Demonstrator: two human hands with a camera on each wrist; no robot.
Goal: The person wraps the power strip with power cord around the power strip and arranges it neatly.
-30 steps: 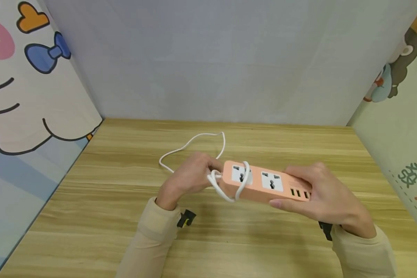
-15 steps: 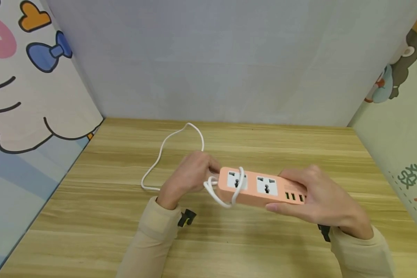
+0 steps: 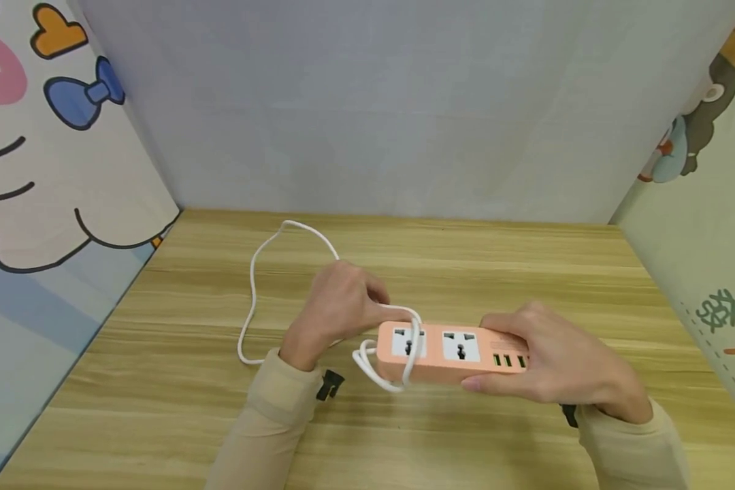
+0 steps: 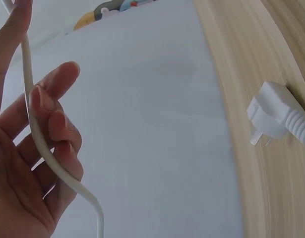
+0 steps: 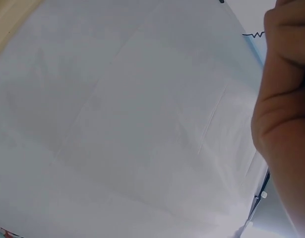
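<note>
My right hand grips the right end of a peach-coloured power strip, thumb along its near side, fingers behind. Two white sockets and several USB ports face up. One turn of its white power cord wraps over the left socket. At the strip's left end my left hand pinches the cord where it leads off this turn. In the left wrist view the cord runs across the palm and curled fingers. The white plug lies on the wood. Only part of the right hand shows in the right wrist view.
A wood-grain table lies below both hands. The loose cord forms a wide loop on it, left of the left hand. A pale cloth wall stands behind, with printed cartoon panels at the sides.
The strip and right hand have come nearer and slightly left. The left hand has drawn the cord up at the strip's left end. The loose loop on the table has slid left.
</note>
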